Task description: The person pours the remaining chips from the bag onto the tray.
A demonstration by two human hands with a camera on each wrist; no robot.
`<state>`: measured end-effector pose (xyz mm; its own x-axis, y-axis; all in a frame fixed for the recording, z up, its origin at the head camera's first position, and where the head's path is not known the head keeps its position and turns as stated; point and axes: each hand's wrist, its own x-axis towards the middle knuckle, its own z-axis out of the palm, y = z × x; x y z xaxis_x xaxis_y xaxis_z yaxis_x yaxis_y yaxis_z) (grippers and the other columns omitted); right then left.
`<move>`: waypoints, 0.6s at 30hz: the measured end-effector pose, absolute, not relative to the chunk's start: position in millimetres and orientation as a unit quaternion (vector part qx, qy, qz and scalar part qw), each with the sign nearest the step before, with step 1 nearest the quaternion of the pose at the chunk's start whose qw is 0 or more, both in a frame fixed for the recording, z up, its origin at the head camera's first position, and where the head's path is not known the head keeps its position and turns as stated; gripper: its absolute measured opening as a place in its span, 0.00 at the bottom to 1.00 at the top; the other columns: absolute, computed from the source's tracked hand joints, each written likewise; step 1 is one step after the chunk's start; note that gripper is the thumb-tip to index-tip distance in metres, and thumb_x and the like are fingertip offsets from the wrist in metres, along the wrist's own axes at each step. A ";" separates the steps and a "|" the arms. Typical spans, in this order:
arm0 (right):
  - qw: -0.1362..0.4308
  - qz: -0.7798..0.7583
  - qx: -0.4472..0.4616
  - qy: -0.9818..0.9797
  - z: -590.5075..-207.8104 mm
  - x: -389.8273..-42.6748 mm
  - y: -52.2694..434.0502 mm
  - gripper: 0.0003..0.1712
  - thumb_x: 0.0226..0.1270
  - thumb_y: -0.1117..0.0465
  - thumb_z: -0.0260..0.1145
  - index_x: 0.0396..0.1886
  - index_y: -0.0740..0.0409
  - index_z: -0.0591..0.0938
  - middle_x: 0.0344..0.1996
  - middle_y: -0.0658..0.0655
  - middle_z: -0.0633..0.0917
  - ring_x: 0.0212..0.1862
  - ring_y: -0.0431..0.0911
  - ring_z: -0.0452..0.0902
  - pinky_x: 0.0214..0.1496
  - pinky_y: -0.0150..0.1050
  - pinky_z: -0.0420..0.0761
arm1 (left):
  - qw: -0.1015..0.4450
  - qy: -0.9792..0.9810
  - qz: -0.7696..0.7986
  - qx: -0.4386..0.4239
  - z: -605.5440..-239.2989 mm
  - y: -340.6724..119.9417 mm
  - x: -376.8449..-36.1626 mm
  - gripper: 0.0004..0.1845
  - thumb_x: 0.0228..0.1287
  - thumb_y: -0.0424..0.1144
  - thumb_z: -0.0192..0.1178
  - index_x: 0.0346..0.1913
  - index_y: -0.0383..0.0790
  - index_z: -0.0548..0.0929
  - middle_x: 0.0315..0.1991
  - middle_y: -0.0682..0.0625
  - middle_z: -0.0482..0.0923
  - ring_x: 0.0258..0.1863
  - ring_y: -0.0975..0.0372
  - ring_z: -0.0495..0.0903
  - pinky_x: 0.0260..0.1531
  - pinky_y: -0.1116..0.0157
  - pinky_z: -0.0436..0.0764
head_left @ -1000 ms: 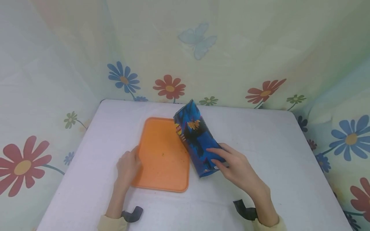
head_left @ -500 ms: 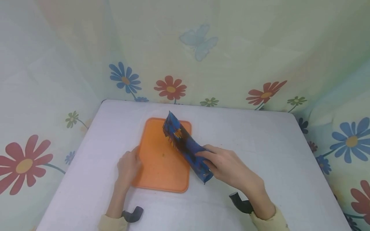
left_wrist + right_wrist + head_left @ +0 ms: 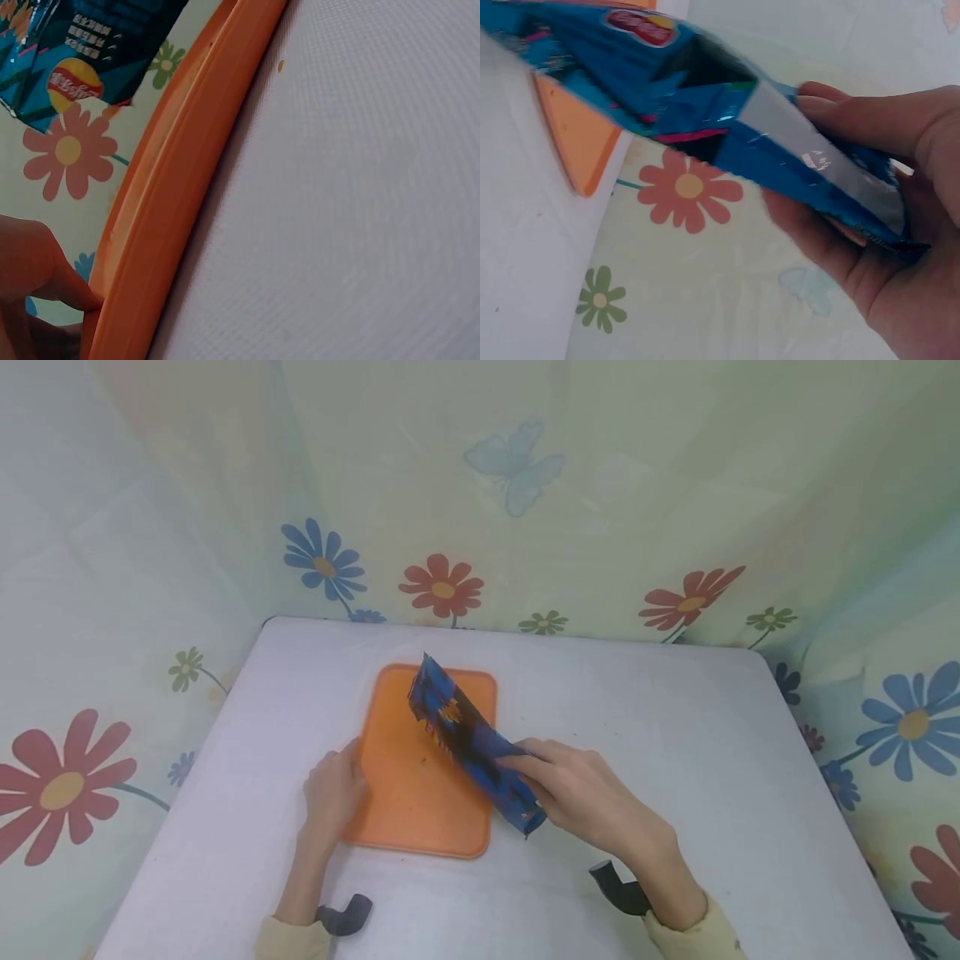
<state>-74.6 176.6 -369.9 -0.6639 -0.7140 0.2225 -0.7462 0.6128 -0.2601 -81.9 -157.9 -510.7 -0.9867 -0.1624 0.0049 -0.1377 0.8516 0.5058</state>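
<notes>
My right hand (image 3: 577, 793) grips the lower end of a blue snack bag (image 3: 468, 739), fingers and thumb curled round it (image 3: 727, 112). The bag is tilted with its upper end over an orange tray (image 3: 397, 793). The tray lies flat on the white table. My left hand (image 3: 332, 792) rests at the tray's left rim, fingers curled on the edge (image 3: 45, 277). In the left wrist view the tray rim (image 3: 180, 187) runs diagonally and the bag (image 3: 75, 52) shows above it.
The white table (image 3: 675, 752) stretches wide to the right of the tray. Flowered curtain walls (image 3: 525, 527) close in the back and both sides. A few small crumbs lie on the tray and on the table (image 3: 280, 66).
My right hand has swung the bag leftward, from beside the tray to over it, and tilted it more edge-on. The left hand has stayed at the tray's rim.
</notes>
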 end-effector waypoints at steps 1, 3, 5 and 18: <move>0.048 0.167 0.405 -0.897 -369.6 -74.4 176.7 0.22 0.59 0.73 0.75 0.53 0.55 0.88 0.48 0.53 0.88 0.46 0.45 0.87 0.41 0.37 0.86 | 0.022 -0.962 -0.260 0.078 -511.0 -158.1 -82.0 0.25 0.66 0.27 0.55 0.66 0.30 0.78 0.30 0.39 0.80 0.24 0.54 0.74 0.23 0.59 0.74; 0.047 0.166 0.401 -0.900 -368.9 -73.6 177.3 0.22 0.59 0.73 0.75 0.53 0.55 0.88 0.49 0.53 0.88 0.47 0.45 0.86 0.41 0.37 0.87 | 0.019 -0.962 -0.260 0.078 -511.2 -158.2 -82.2 0.24 0.67 0.27 0.54 0.66 0.30 0.78 0.31 0.38 0.80 0.25 0.54 0.74 0.24 0.58 0.75; 0.049 0.165 0.398 -0.901 -368.0 -73.0 178.0 0.23 0.58 0.73 0.76 0.53 0.54 0.88 0.49 0.53 0.88 0.47 0.45 0.86 0.41 0.37 0.86 | 0.019 -0.962 -0.261 0.077 -511.8 -158.4 -82.6 0.24 0.67 0.27 0.54 0.66 0.30 0.78 0.31 0.38 0.81 0.25 0.54 0.75 0.24 0.58 0.75; 0.083 0.182 0.396 -0.896 -369.0 -71.9 182.3 0.24 0.56 0.74 0.76 0.53 0.55 0.89 0.46 0.53 0.89 0.45 0.44 0.86 0.41 0.37 0.87 | 0.023 -0.962 -0.261 0.073 -512.8 -159.1 -82.2 0.26 0.65 0.26 0.55 0.66 0.30 0.78 0.28 0.41 0.78 0.22 0.56 0.71 0.21 0.62 0.71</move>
